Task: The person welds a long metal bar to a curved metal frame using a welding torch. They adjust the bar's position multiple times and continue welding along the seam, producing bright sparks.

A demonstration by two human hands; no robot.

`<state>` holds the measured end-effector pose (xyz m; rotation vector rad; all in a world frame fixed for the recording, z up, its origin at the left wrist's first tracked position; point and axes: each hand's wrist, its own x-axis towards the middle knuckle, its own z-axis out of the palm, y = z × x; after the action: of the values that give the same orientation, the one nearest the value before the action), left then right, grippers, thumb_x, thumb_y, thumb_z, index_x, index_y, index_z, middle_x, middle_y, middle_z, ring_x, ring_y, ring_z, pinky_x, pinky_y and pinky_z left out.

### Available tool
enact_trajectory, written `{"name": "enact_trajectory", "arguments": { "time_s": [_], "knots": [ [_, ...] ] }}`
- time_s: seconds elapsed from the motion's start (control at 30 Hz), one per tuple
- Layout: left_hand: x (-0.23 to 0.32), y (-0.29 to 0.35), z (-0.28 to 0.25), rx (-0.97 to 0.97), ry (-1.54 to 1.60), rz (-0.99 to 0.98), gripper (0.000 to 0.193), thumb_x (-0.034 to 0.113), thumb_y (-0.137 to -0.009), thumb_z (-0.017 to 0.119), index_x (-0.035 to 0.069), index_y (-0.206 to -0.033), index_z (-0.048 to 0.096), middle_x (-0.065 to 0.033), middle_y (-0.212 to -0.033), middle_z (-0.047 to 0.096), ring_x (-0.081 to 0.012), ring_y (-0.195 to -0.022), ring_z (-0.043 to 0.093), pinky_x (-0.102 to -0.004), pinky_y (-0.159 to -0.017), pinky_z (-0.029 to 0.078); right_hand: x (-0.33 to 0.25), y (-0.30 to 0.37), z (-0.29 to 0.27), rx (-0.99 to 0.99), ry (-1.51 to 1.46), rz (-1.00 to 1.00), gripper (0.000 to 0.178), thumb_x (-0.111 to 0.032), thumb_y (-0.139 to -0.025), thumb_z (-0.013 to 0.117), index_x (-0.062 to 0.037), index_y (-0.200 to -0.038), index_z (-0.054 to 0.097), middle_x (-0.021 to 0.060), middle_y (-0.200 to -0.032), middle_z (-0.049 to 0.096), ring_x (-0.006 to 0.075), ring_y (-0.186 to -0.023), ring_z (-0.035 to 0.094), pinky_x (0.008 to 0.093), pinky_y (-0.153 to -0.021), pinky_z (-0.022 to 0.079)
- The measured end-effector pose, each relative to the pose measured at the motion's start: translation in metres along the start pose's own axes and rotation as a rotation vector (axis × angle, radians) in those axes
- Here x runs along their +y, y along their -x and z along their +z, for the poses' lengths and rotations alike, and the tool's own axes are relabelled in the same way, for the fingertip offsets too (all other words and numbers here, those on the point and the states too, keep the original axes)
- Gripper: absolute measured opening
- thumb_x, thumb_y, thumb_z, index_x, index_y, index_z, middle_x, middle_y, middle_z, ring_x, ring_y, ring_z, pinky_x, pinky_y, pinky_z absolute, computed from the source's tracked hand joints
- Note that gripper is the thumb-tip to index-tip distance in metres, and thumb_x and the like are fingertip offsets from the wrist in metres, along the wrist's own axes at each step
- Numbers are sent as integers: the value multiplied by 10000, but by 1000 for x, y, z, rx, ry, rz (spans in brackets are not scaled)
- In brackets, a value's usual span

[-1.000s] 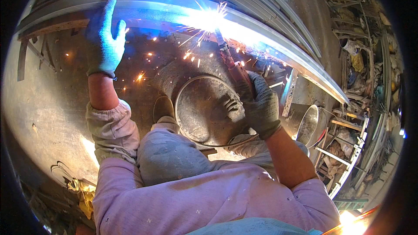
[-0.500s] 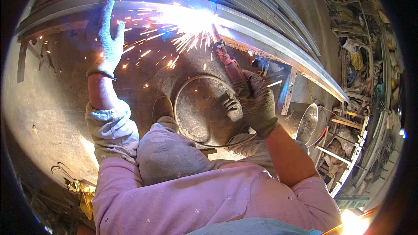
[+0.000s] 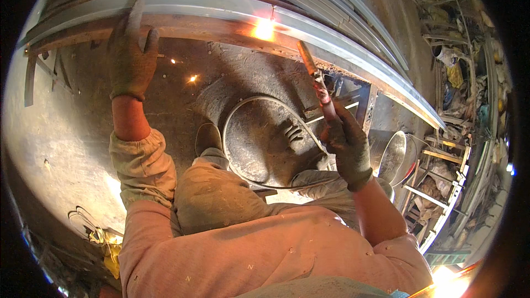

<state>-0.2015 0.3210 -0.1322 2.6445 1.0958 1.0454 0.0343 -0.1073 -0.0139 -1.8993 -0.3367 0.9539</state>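
My gloved left hand (image 3: 132, 58) lies with fingers stretched over the near side of a long grey metal profile (image 3: 193, 4), which rests along a rusty steel beam (image 3: 190, 26). In my gloved right hand (image 3: 348, 146) is a welding torch (image 3: 317, 80), its fingers wrapped round the reddish handle. The torch tip points up and left, apart from the metal. A glowing orange weld spot (image 3: 264, 28) burns on the seam between profile and beam, left of the tip. Two small sparks hang below the beam.
A hoop of pale cable or hose (image 3: 226, 127) lies on the floor before me, with a dark glove (image 3: 293, 132) inside it. Metal buckets (image 3: 393, 157) stand at right. Further long profiles (image 3: 331, 11) lie beyond the beam. Scrap and a ladder-like frame (image 3: 441, 204) line the right side.
The bright arc and spray of sparks have gone out, leaving a glowing spot. My right hand has drawn the torch back and to the right. My left hand stays in place.
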Motion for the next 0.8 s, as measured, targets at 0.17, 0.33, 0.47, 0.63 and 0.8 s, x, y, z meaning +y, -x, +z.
{"name": "enact_trajectory", "arguments": {
  "time_s": [0.17,0.33,0.47,0.63,0.8],
  "knots": [
    [10,-16,-7,78,-78,53,589,401,-990,818,111,-1489,704,-192,-1402,745,-433,-1269,713,-524,-1106,568,-18,22,-9,90,185,49,528,-228,-1160,696,-25,-1629,565,17,-1140,729,86,-881,607,260,-794,533],
    [44,-44,-24,147,-18,178,609,436,-882,928,78,-1355,789,-179,-1325,771,-424,-1192,720,-521,-1054,572,-10,29,-23,141,284,-73,631,-443,-1170,651,-56,-1656,543,-8,-939,689,61,-787,574,245,-684,479],
    [56,-60,-24,81,9,280,645,451,-840,961,78,-1342,801,-169,-1396,745,-413,-1261,691,-519,-1105,550,-3,27,-39,146,294,-85,632,-453,-1173,642,-49,-1647,543,4,-923,714,69,-774,584,266,-698,500],
    [39,-68,-10,-75,66,244,668,455,-812,984,104,-1354,812,-150,-1434,734,-390,-1297,685,-494,-1123,555,5,26,-58,138,206,-136,599,-405,-1168,669,-15,-1612,566,0,-1075,701,81,-915,607,272,-813,521],
    [23,-80,0,-177,125,234,645,420,-801,996,97,-1331,820,-157,-1396,738,-385,-1292,685,-487,-1111,560,8,24,-73,132,54,-193,613,-385,-1164,688,12,-1613,557,-14,-1160,681,81,-993,596,268,-883,520]
  ]
}}
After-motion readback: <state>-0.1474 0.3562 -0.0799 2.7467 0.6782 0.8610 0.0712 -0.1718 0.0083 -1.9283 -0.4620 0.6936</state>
